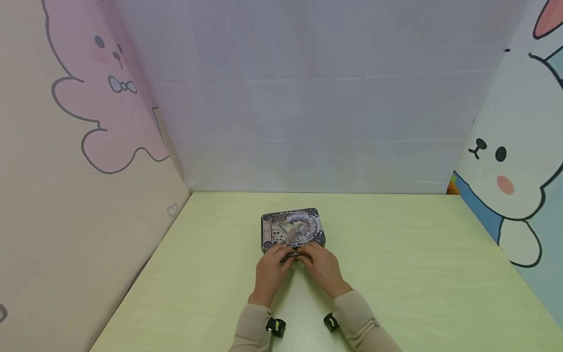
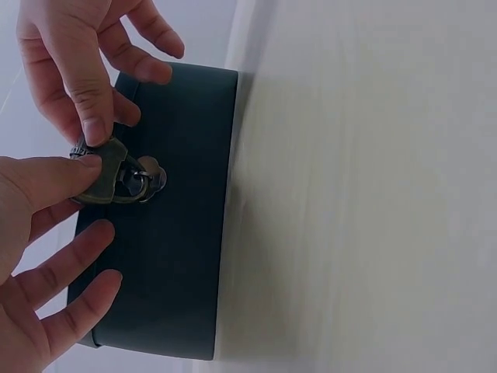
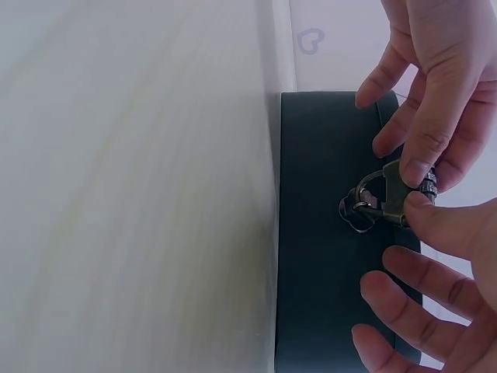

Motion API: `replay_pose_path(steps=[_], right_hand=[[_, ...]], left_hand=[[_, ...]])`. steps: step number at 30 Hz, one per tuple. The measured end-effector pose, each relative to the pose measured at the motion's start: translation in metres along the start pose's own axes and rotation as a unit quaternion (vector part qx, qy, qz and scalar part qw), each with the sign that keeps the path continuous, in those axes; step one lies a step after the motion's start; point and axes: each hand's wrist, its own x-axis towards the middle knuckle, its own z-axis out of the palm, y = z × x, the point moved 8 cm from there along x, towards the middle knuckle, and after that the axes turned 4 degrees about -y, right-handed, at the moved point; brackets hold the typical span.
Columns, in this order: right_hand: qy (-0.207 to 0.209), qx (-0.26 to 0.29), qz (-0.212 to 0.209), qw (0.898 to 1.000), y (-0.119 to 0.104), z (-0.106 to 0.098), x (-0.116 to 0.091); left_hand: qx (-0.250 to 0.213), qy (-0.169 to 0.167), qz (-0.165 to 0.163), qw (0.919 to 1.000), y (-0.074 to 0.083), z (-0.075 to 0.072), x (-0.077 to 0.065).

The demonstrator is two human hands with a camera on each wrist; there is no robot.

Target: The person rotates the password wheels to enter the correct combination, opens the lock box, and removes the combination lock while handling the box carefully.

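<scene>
A dark tin box [image 1: 294, 227] with an ornate printed lid stands near the far middle of the table. On its plain dark front wall sits a small metal clasp [image 2: 155, 175]. A bronze-coloured combination padlock [image 2: 107, 175] hangs there, its shackle [image 3: 367, 186] hooked through the clasp's ring. My left hand [image 1: 270, 274] pinches the padlock from the left, thumb across the body. From the right, my right hand [image 1: 324, 269] holds it near the ridged dials [image 3: 428, 186]. Both thumb tips lie close together on the lock, and the other fingers spread in front of the box.
The pale yellow-green table [image 1: 396, 264] reaches back to a light cloth wall [image 1: 325, 122]. Side walls with a pink cartoon animal [image 1: 105, 98] and a white cartoon rabbit [image 1: 506, 171] border it. Dark wrist devices [image 1: 276, 326] sit at both beige sleeves [image 1: 252, 325].
</scene>
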Motion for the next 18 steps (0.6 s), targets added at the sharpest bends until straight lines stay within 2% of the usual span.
replay_pose_path(steps=[18], right_hand=[[-0.008,-0.003,0.005,1.0,0.0007,0.0015,-0.0002]], left_hand=[[-0.013,-0.004,0.02,0.9997,0.0028,-0.0016,0.0018]])
